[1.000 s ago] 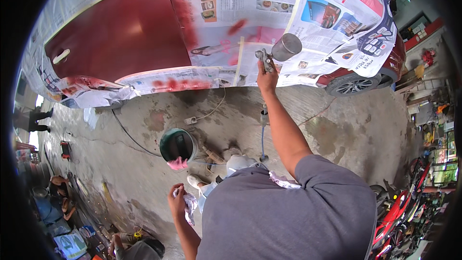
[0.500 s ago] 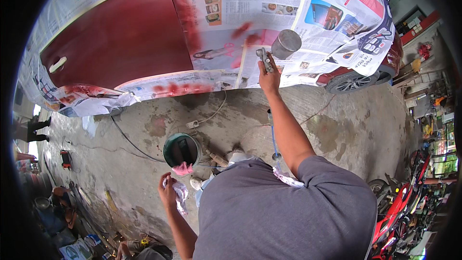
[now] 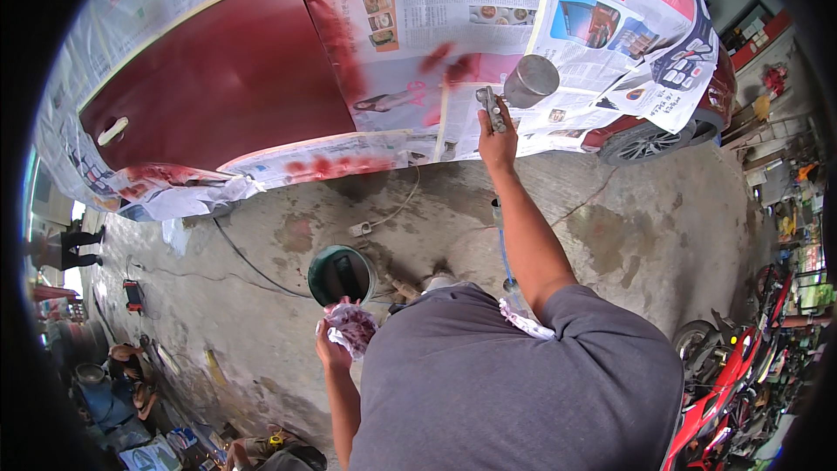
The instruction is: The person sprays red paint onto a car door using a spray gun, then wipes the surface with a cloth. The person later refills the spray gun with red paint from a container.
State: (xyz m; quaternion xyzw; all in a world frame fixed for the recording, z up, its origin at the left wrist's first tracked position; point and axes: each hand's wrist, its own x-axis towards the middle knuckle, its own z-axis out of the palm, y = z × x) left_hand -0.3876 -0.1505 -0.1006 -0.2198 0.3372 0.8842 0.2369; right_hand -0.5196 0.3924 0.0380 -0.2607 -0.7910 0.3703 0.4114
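Holding spray gun [image 3: 516,92] and stained rag [image 3: 352,329]

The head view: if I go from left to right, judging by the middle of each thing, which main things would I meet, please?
Door handle → left hand with crumpled cloth → right hand with spray gun → car wheel → red motorcycle.

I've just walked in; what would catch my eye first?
Probably the dark-red car panel, upper left, framed by red-splashed newspaper. To its right, the right fingers hold a spray gun with a metal cup. Below, the left fingers hold a crumpled, stained cloth, with a green bucket beyond.
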